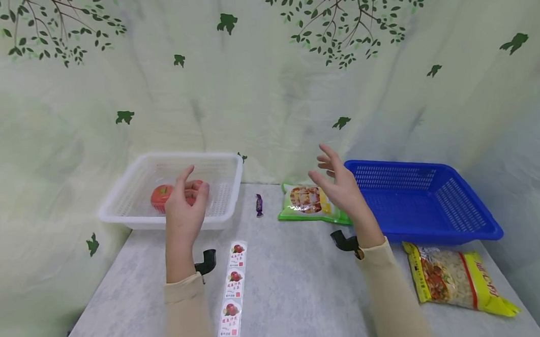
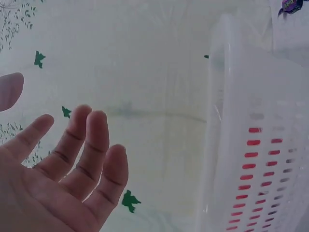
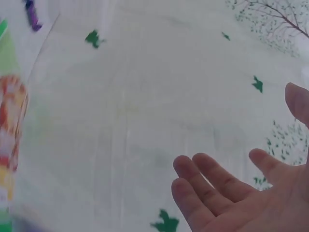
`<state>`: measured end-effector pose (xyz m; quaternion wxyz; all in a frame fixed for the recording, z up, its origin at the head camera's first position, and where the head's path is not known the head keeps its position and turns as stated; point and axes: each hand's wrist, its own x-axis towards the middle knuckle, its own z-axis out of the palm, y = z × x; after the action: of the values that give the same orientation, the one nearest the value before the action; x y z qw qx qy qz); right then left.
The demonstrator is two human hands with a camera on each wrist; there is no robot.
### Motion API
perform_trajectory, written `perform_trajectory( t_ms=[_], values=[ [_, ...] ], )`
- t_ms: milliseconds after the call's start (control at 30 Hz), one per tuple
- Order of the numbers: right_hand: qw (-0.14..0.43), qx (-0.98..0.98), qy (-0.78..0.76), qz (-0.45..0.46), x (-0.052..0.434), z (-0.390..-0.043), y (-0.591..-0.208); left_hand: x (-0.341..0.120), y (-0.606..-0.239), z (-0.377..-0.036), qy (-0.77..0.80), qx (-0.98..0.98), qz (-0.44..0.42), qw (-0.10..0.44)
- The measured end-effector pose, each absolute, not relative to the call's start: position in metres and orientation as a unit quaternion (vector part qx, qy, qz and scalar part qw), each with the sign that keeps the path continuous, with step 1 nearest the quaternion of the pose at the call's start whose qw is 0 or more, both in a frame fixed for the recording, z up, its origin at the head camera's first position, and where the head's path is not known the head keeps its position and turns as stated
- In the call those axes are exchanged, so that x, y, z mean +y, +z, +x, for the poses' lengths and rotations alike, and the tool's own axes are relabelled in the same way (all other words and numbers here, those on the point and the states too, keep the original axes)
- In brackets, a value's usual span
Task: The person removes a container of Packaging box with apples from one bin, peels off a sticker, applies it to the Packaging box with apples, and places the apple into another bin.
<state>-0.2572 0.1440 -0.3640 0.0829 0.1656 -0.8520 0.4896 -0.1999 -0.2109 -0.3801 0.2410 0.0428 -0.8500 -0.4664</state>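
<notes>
Red round fruit [image 1: 161,195] is held in the white plastic basket [image 1: 137,220] near the left hand [image 1: 185,206], and the green food bag [image 1: 305,201] is found near the right hand [image 1: 343,189]. Nothing is gripped by either hand, and the fingers are relaxed. Likely firm but easily bruised, the fruit is best held gently around its sides, while the bag, probably soft and slippery, is best pinched at its edge.

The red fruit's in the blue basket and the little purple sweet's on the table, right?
Not quite: the red fruit is in the white basket, as the head view shows. The little purple sweet is indeed on the table.
</notes>
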Motion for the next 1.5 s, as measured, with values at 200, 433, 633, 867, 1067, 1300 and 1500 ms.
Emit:
perform_trajectory(
  t_ms=[200,433,633,867,1067,1300,1500],
  values=[
    [0.0,-0.772,0.607,0.19,0.108,-0.276,-0.359,-0.24,-0.391,-0.195,-0.527,-0.812,0.088,0.236],
    [-0.069,-0.693,0.687,0.208,0.061,-0.3,-0.356,-0.257,-0.404,-0.198,-0.631,-0.717,0.18,0.237],
    [-0.109,-0.668,0.708,0.199,0.024,-0.314,-0.364,-0.269,-0.418,-0.201,-0.682,-0.624,0.232,0.301],
    [-0.148,-0.641,0.729,0.189,-0.016,-0.32,-0.375,-0.274,-0.434,-0.208,-0.655,-0.586,0.328,0.346],
    [-0.203,-0.584,0.768,0.167,-0.046,-0.322,-0.379,-0.277,-0.449,-0.213,-0.616,-0.591,0.401,0.333],
    [-0.24,-0.583,0.768,0.117,-0.079,-0.323,-0.387,-0.278,-0.459,-0.216,-0.624,-0.596,0.395,0.316],
    [-0.283,-0.553,0.781,0.068,-0.11,-0.318,-0.397,-0.278,-0.464,-0.216,-0.668,-0.57,0.373,0.299]
  ],
)
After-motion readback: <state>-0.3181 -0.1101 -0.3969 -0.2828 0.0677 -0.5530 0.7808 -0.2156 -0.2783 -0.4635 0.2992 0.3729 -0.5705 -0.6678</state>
